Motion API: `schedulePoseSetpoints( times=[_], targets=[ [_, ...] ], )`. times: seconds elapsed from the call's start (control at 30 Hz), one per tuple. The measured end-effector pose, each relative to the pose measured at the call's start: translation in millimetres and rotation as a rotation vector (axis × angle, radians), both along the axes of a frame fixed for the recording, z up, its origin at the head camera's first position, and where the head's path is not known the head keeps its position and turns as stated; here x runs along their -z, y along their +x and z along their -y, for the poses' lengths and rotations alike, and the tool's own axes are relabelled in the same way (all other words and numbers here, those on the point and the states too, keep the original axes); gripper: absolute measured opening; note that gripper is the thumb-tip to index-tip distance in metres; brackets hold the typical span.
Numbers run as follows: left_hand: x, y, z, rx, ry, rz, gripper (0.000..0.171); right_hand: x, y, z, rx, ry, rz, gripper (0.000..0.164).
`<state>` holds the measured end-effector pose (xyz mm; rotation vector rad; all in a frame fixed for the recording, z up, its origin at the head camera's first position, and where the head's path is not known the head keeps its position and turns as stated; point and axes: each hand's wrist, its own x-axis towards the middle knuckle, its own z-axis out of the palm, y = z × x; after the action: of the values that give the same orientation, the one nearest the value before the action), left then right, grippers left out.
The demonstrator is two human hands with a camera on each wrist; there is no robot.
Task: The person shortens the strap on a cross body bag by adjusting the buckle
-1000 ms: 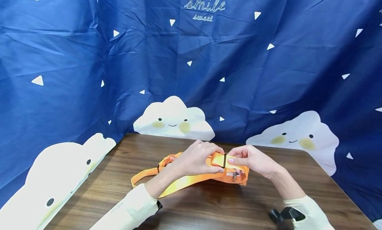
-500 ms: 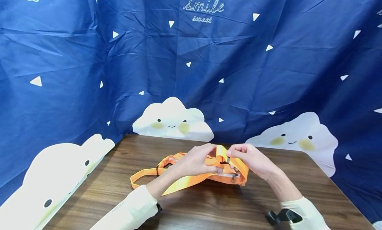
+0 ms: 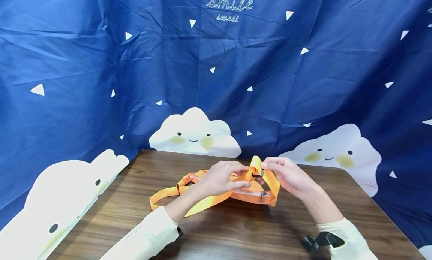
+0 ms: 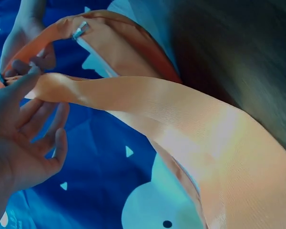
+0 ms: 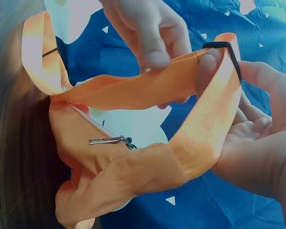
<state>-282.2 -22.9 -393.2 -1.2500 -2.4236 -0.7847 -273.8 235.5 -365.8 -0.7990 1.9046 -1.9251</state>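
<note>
An orange waist bag (image 3: 249,197) with a zipper pull (image 5: 107,140) rests on the table, its long webbing strap (image 5: 128,90) looped upward. My left hand (image 3: 221,179) pinches the strap between thumb and fingers, left of the black slider buckle (image 5: 218,45). At the slider, my right hand (image 3: 293,177) holds the webbing, with one fingertip showing inside the strap's loop in the right wrist view. A short loop of strap stands up above the slider. In the left wrist view, the strap (image 4: 148,98) runs broad from the fingers toward the lower right.
The brown wooden table (image 3: 236,237) stretches around the bag, with a blue cloud-printed curtain (image 3: 162,65) behind it. A second strap loop (image 3: 162,196) with a black slider lies left of the bag. Each wrist wears a black band.
The slider has tilted from upright and flat toward the camera to turned sideways. A loop of strap has risen above it, and my right hand has lifted slightly.
</note>
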Motion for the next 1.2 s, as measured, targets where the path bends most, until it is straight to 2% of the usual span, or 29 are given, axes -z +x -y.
schedulePoseSetpoints(
  times=[0.23, 0.4, 0.63, 0.83, 0.93, 1.03, 1.13, 1.2],
  targets=[
    [3.4, -9.2, 5, -0.089, -0.129, -0.122, 0.043, 5.5, -7.2, -6, 0.052, -0.057, 0.031, 0.028],
    [3.0, -13.0, 8, -0.113, -0.195, -0.160, 0.039, 9.8, -10.3, -9, 0.058, -0.074, 0.069, 0.030],
    [-4.9, -20.9, 17, -0.100, -0.239, -0.119, 0.036, 6.1, -15.6, -17, 0.092, -0.177, 0.112, 0.033],
    [-6.0, -25.9, 20, -0.084, -0.244, -0.105, 0.034, 2.7, -15.0, -22, 0.067, -0.214, 0.127, 0.033],
    [-3.1, -25.1, 17, -0.089, -0.256, -0.095, 0.041, 1.4, -13.8, -21, 0.051, -0.217, 0.120, 0.035],
    [2.1, -23.6, 12, -0.080, -0.249, -0.064, 0.056, 0.0, -12.6, -20, 0.027, -0.237, 0.097, 0.037],
    [9.3, -22.5, 7, -0.048, -0.214, -0.047, 0.070, -1.6, -11.1, -20, -0.038, -0.254, 0.077, 0.037],
    [13.9, -23.1, 4, -0.028, -0.181, -0.045, 0.070, -3.1, -10.4, -19, -0.085, -0.272, 0.062, 0.037]
  ],
)
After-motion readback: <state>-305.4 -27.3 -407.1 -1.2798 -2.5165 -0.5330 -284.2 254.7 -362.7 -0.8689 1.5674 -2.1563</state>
